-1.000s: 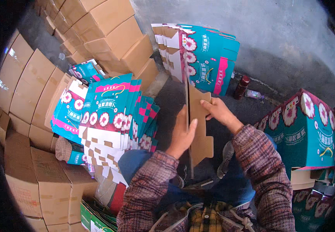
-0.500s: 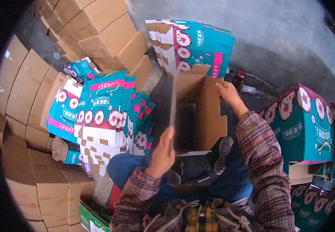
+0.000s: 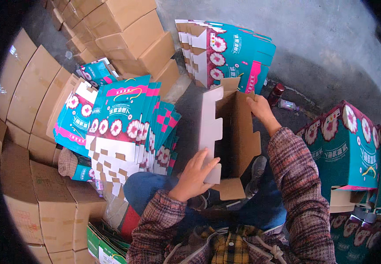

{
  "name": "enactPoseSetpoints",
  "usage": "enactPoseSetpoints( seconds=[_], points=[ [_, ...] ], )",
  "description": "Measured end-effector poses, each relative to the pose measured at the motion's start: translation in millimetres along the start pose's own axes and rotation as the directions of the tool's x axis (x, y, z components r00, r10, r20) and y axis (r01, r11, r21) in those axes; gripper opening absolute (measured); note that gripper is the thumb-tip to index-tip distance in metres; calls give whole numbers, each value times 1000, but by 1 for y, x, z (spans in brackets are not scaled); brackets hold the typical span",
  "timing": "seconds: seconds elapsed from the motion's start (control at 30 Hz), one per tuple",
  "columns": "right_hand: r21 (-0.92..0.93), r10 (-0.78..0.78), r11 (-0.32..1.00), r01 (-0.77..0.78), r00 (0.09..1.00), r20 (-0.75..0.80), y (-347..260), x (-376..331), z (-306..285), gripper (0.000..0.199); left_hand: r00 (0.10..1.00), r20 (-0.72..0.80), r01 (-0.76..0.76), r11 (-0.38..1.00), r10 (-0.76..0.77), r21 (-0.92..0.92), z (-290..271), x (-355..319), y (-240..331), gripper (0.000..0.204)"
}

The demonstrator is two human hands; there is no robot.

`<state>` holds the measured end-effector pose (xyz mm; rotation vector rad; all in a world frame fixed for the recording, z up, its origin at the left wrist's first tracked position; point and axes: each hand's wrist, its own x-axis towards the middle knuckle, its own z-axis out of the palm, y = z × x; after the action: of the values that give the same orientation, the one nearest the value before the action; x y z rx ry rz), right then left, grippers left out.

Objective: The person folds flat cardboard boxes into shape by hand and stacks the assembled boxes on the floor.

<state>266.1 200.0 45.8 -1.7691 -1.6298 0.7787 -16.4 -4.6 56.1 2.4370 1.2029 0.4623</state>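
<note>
I hold a half-opened carton upright in front of me, its brown inside facing me and its white flaps turned out. My left hand has its grip clenched on the lower white flap of the carton, fingers spread over the panel and thumb behind it. My right hand reaches up and away from me and its grip pinches the top edge of the carton's far wall, fingers curled over the rim. The carton stands between my two hands, above my knees in blue trousers.

Just left of my left hand leans a stack of flat teal cartons with pink bands and flower prints, their white notched flaps pointing down. Beyond my right hand stands a second bundle of flat teal cartons against the grey wall. Just right of my right hand a dark red bottle stands on the floor. Further right of that hand are folded-up teal boxes. Plain brown boxes are piled well left of and beyond my left hand.
</note>
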Motion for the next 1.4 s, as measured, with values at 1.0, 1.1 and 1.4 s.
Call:
enactPoseSetpoints(
  seconds=[1.0,1.1,1.4],
  points=[
    [-153,1,988,-5,1000,-30,-2,-9,-3,36,970,-225,111,990,-88,91,81,37,67,48],
    [-147,-58,988,51,997,-43,-1,-12,-4,37,959,-209,198,980,-192,8,83,55,80,58],
    [332,-10,942,50,993,-120,-19,-10,-26,80,954,-180,232,971,-238,-55,86,23,68,51]
  ],
)
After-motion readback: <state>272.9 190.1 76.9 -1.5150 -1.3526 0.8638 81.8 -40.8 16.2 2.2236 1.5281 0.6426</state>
